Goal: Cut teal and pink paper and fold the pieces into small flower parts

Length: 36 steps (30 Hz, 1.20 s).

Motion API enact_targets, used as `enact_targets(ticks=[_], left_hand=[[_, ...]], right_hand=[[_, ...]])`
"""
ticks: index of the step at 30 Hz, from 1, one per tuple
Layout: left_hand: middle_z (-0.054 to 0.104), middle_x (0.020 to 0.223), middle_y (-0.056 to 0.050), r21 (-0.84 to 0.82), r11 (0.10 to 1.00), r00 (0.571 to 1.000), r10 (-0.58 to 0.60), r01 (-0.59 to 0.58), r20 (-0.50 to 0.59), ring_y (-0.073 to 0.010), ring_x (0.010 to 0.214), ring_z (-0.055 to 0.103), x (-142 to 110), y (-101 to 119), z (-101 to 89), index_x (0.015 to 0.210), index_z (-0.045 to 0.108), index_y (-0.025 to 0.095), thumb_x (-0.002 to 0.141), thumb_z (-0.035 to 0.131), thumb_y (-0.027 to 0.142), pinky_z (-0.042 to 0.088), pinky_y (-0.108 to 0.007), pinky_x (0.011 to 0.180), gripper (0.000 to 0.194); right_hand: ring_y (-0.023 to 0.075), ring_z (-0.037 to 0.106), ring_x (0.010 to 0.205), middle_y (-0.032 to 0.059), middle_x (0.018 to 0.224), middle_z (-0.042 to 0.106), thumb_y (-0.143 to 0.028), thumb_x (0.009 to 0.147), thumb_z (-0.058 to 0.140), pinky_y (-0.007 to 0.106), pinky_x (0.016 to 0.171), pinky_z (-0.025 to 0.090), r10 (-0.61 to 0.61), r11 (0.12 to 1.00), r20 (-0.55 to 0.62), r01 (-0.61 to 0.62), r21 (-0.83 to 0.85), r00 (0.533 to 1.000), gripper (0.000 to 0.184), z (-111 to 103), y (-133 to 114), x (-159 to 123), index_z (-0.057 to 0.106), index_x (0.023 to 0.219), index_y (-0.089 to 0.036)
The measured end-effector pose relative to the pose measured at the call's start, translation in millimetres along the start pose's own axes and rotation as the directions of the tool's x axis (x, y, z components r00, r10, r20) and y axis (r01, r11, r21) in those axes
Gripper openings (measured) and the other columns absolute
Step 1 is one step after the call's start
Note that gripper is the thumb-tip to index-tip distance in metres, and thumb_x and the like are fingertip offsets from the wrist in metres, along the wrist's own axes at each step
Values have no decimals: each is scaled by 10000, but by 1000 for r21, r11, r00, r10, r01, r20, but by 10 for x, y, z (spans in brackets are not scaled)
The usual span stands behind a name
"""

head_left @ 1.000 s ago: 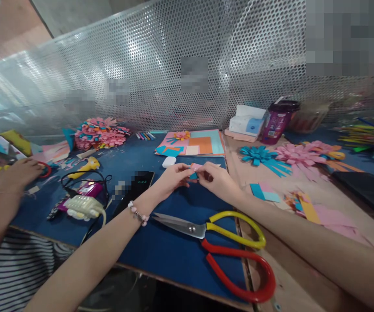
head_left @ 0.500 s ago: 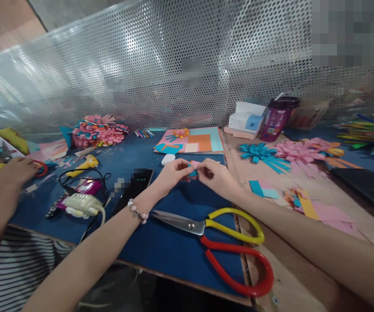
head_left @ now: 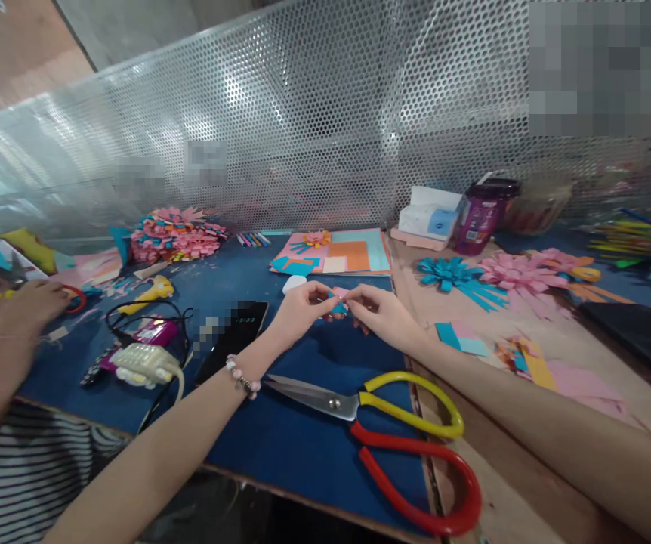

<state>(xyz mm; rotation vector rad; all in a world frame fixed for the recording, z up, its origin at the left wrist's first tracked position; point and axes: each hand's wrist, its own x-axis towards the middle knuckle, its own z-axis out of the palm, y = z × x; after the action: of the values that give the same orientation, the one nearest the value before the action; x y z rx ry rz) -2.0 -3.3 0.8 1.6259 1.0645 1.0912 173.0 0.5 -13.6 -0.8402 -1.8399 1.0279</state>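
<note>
A small piece of blue paper (head_left: pixel 336 304) is pinched between my two hands above the blue table. My left hand (head_left: pixel 301 308), with a beaded bracelet at the wrist, closes its thumb and fingers on the paper's left side. From the right, my right hand (head_left: pixel 379 313) grips the same piece with its fingertips. A bit of pink shows beside the blue, partly hidden by the fingers. Below my hands lies a large pair of scissors (head_left: pixel 334 404) with one yellow and one red handle, untouched, blades pointing left.
Colored paper sheets (head_left: pixel 351 257) lie behind my hands. Blue and pink paper flowers (head_left: pixel 521 272) sit at right, near a purple cup (head_left: pixel 481 215) and tissue pack (head_left: pixel 430 215). A phone (head_left: pixel 232 340) and glue gun (head_left: pixel 144 351) lie left. A co-worker's hand (head_left: pixel 34 306) holds scissors at far left.
My hands stay together on the blue paper, the fingers shifting slightly. The whole view has moved a little, so things appear slightly lower. The scissors still lie on the table.
</note>
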Motion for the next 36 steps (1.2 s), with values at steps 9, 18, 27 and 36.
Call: enact_targets(ticks=[9, 18, 27, 36], left_hand=[[632, 816, -59, 47, 998, 998, 50, -51, 30, -155, 668, 633, 13, -28, -1, 862, 568, 131, 733, 607, 366, 484, -267, 578, 271], [624, 859, -65, 64, 994, 993, 84, -90, 88, -155, 734, 620, 23, -60, -14, 930, 566, 137, 763, 575, 308, 484, -270, 630, 239], [620, 845, -51, 56, 994, 991, 88, -94, 99, -146, 743, 620, 33, -69, -6, 907, 538, 138, 759, 578, 289, 490, -269, 647, 215], [617, 824, -44, 36, 996, 993, 76, -79, 86, -139, 728, 623, 42, -107, -11, 887, 520, 137, 736, 606, 264, 492, -257, 631, 215]], right_hand=[[75, 494, 445, -18, 586, 551, -366, 762, 570, 184, 379, 400, 78, 991, 32, -81, 110, 996, 229, -18, -4, 53, 560, 820, -145], [62, 456, 388, -34, 513, 533, -371, 757, 579, 181, 368, 372, 120, 985, 37, -124, 124, 992, 234, -51, 31, 74, 538, 778, -142], [61, 463, 412, -30, 572, 537, -381, 751, 582, 161, 329, 358, 141, 987, 34, -143, 77, 989, 236, -42, -7, 63, 527, 795, -155], [48, 414, 390, -47, 525, 489, -396, 733, 605, 158, 330, 325, 144, 984, 36, -147, 101, 989, 254, -72, 59, 90, 564, 776, -149]])
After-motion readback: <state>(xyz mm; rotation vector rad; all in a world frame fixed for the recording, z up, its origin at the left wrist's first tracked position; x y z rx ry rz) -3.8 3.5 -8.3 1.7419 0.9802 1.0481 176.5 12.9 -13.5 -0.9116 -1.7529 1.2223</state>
